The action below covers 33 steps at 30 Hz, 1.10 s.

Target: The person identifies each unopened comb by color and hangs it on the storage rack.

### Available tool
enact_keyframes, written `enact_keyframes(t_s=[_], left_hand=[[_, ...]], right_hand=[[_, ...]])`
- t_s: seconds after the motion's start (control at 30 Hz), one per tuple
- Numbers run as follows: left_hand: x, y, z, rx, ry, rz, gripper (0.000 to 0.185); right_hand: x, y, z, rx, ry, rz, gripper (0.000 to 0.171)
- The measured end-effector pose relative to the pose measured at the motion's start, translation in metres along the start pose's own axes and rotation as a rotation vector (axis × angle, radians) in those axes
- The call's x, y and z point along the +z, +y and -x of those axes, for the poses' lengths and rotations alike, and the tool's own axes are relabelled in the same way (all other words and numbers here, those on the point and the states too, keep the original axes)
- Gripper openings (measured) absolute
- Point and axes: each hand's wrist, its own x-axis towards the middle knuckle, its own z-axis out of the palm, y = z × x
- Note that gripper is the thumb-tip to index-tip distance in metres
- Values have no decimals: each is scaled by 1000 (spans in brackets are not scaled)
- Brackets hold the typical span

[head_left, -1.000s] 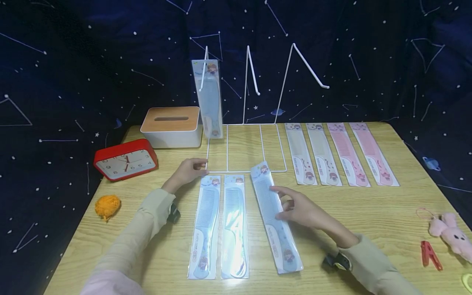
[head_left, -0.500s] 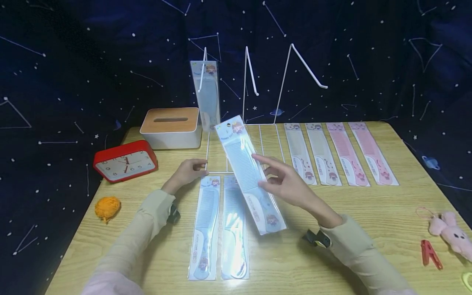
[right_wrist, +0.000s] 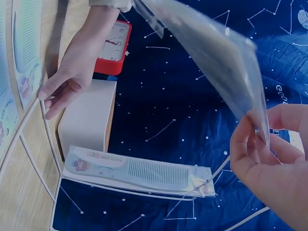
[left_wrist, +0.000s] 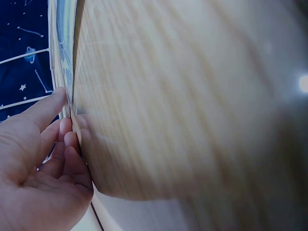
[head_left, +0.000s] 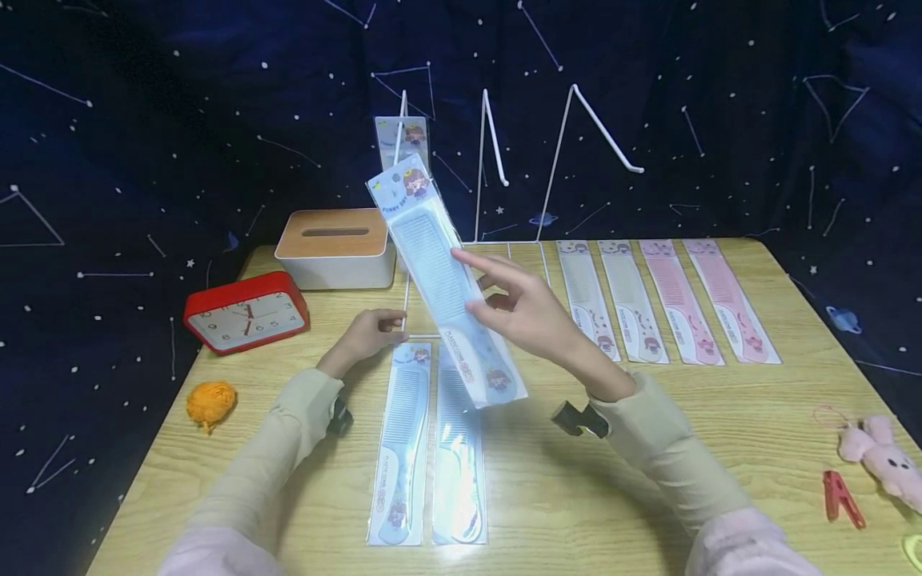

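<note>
My right hand pinches a packaged blue comb and holds it tilted in the air in front of the white wire rack. Another blue comb package hangs on the rack's left hook, just behind the top of the held one. The right wrist view shows the held package between my thumb and fingers, with the hanging package beyond it. My left hand rests with relaxed fingers on the front left corner of the rack's base. Two more blue comb packages lie flat below it.
A row of beige and pink comb packages lies at the right of the rack. A tissue box, a red clock and an orange yarn ball sit at the left. A pink plush and a red clip lie near the right edge.
My right hand has picked the third blue comb package up off the table and carried it up and left toward the rack's left hook. The left hand has stayed put.
</note>
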Motion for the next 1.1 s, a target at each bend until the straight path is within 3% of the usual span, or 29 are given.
enact_keyframes(t_s=[0.43,0.7,1.1], left_hand=[[-1,-3,-1,5,-6,9,47],[-1,-4,0,31,-12,6,47],[-1,-3,0,27,-6,21,46]], right_hand=[[4,15,-21,68,8,12,58],[2,44,-59,101,28,34,59],[2,77,-107,128,65,-70,63]])
